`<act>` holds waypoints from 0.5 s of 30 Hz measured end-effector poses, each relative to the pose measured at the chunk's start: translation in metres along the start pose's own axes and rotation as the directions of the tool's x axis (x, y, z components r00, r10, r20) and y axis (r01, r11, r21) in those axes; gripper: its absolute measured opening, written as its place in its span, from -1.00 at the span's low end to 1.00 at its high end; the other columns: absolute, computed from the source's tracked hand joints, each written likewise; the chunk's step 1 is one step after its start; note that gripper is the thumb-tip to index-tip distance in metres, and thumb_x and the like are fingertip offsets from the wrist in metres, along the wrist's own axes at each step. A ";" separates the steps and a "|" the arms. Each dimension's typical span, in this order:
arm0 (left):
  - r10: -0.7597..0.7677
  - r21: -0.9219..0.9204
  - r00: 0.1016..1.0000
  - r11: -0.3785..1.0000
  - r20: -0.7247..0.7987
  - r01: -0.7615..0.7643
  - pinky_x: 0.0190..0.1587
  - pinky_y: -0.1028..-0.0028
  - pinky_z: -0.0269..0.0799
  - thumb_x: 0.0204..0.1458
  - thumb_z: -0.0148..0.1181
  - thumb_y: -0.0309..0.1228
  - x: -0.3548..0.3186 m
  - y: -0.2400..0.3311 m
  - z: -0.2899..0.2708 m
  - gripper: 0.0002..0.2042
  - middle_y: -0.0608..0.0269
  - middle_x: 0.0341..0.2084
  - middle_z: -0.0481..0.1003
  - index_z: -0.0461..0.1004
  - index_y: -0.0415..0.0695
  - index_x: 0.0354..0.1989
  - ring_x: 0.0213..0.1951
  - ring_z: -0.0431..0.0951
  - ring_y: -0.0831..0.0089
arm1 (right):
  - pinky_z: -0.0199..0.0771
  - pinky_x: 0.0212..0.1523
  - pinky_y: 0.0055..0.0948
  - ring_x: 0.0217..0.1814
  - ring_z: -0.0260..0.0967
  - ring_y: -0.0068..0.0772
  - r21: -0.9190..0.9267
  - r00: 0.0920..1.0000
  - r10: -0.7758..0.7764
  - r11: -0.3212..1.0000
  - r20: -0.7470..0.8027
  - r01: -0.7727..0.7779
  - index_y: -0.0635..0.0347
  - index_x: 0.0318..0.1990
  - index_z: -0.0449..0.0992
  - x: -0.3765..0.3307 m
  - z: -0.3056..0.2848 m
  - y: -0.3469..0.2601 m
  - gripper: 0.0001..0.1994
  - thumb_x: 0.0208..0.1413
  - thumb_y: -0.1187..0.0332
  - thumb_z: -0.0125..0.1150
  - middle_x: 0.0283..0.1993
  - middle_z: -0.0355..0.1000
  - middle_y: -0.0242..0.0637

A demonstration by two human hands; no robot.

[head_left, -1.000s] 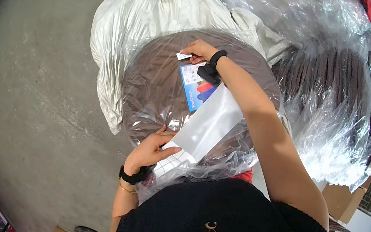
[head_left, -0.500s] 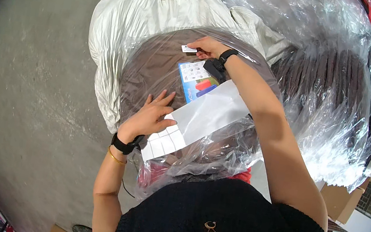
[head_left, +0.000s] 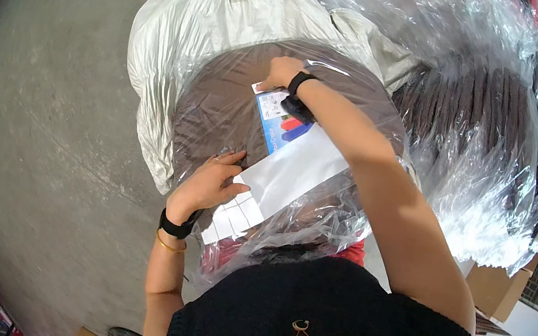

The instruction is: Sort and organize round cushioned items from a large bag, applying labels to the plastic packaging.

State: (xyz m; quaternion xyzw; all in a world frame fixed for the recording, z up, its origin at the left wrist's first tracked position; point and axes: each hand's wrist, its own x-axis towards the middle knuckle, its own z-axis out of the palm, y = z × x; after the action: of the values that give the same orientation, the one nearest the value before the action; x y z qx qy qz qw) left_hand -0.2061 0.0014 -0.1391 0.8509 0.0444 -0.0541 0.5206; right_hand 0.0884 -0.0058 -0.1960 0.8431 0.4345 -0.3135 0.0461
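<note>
At frame centre, the long white label strip [head_left: 286,171] lies on the plastic-wrapped round brown bundle [head_left: 221,111]. The left hand [head_left: 210,183] presses it flat-palmed; the right hand [head_left: 281,71] seemingly pinches its upper end, unsmoothed.

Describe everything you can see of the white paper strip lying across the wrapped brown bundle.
The white paper strip is a long, flat sheet, plain along its middle. Its near end is ruled into small rectangles like peel-off labels; its far end lies beside or over a colourful printed card, I cannot tell which. It lies diagonally on the clear plastic over the round brown bundle. The left hand presses its near left edge; the right hand rests beyond its far end, its wrist over the card.
</note>
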 end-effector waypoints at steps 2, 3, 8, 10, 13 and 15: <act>-0.096 -0.109 0.995 0.989 -0.009 0.095 -0.06 0.26 0.27 -0.13 0.20 -0.28 -0.007 0.010 -0.010 -0.71 -0.15 -0.01 0.29 0.35 -0.30 -0.53 0.00 0.31 -0.01 | 0.43 -0.30 -0.29 -0.28 0.46 -0.22 -0.303 0.998 -0.002 0.953 -0.061 -0.017 0.22 -0.35 0.55 -0.007 -0.015 0.022 -0.47 -0.41 -0.06 0.34 -0.30 0.49 -0.14; -0.088 -0.102 0.996 0.991 -0.005 0.087 -0.06 0.26 0.27 -0.13 0.20 -0.28 -0.011 0.017 -0.016 -0.71 -0.15 -0.01 0.29 0.35 -0.30 -0.53 0.00 0.31 -0.01 | 0.44 -0.34 -0.30 -0.31 0.46 -0.24 -0.296 0.998 -0.056 0.953 0.004 0.055 0.26 -0.37 0.54 -0.015 -0.029 0.038 -0.45 -0.41 -0.07 0.33 -0.34 0.48 -0.14; 0.017 0.148 0.900 0.988 -0.436 0.052 -0.10 0.33 0.31 -0.18 0.19 -0.50 -0.008 0.070 -0.046 -0.87 -0.02 -0.10 0.39 0.38 -0.28 -0.53 -0.12 0.40 0.08 | 0.40 -0.43 -0.53 -0.38 0.41 -0.48 0.739 0.835 -0.421 0.673 0.355 0.025 0.32 -0.21 0.46 -0.094 -0.070 0.050 -0.36 -0.04 -0.22 -0.01 -0.34 0.45 -0.25; 0.227 0.332 0.851 0.941 -0.473 -0.067 -0.07 0.29 0.31 -0.19 0.18 -0.52 0.001 0.099 -0.056 -0.89 0.02 -0.13 0.41 0.38 -0.26 -0.53 -0.13 0.40 0.11 | 0.41 -0.34 -0.65 -0.34 0.41 -0.53 0.866 0.755 -0.550 0.497 0.357 -0.048 0.31 -0.13 0.43 -0.146 -0.081 0.039 -0.41 0.10 -0.14 -0.16 -0.26 0.46 -0.23; 0.554 0.573 0.701 0.781 -0.449 -0.250 -0.01 0.20 0.29 -0.20 0.18 -0.55 0.018 0.135 -0.050 -0.92 0.10 -0.17 0.44 0.39 -0.22 -0.53 -0.11 0.41 0.17 | 0.39 -0.25 -0.67 -0.24 0.38 -0.60 0.927 0.962 -0.205 0.363 0.182 -0.098 0.30 -0.04 0.37 -0.260 -0.100 0.005 -0.45 0.15 -0.06 -0.21 -0.16 0.42 -0.29; 0.707 0.679 0.595 0.652 -0.383 -0.338 0.01 0.14 0.27 -0.20 0.18 -0.55 0.027 0.160 -0.036 -0.93 0.16 -0.17 0.45 0.41 -0.17 -0.53 -0.06 0.39 0.20 | 0.36 -0.41 -0.72 -0.41 0.34 -0.78 0.974 0.828 -0.521 0.030 0.208 -0.225 0.19 -0.19 0.44 -0.274 -0.078 0.038 -0.59 0.13 0.01 -0.08 -0.40 0.42 -0.52</act>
State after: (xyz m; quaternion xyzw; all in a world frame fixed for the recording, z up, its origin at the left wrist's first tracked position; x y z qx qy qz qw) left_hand -0.1562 -0.0385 0.0141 0.8990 -0.0691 0.3813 0.2040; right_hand 0.0387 -0.1953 0.0148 0.4586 0.1544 -0.7408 -0.4659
